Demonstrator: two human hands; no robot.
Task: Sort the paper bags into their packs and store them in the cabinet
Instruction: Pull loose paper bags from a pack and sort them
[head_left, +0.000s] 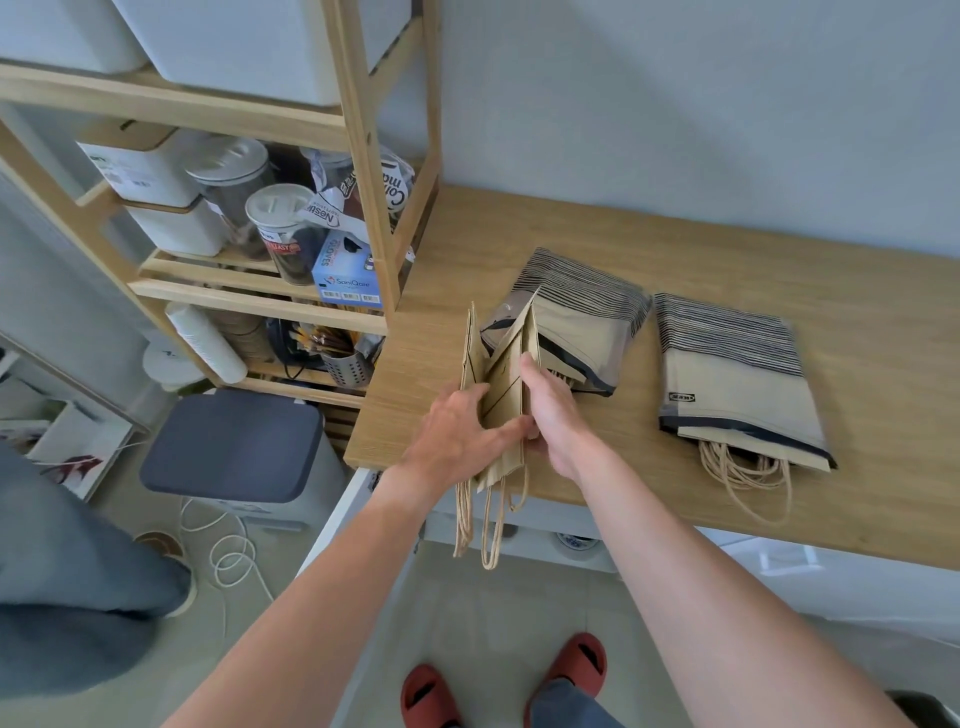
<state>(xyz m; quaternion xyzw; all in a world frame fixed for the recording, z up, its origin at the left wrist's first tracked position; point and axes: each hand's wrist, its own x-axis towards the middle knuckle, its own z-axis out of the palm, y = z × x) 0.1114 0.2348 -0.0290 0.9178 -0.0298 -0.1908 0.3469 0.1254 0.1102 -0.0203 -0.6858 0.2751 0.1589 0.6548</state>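
Several folded brown paper bags (506, 384) stand on edge at the front left corner of the wooden countertop (727, 270), their twine handles hanging over the edge. My left hand (457, 431) grips the stack from the left and my right hand (553, 410) presses it from the right. Just behind the stack lies a striped plastic pack (576, 312) with bags partly inside. A second striped pack (737, 374) lies to the right, filled with bags, with handles sticking out of its near end.
A wooden shelf unit (363, 156) with jars, white boxes and a blue glove box (345, 275) stands left of the counter. Below it sits a grey-lidded bin (234, 447). White cable lies on the floor. Another person's leg is at far left.
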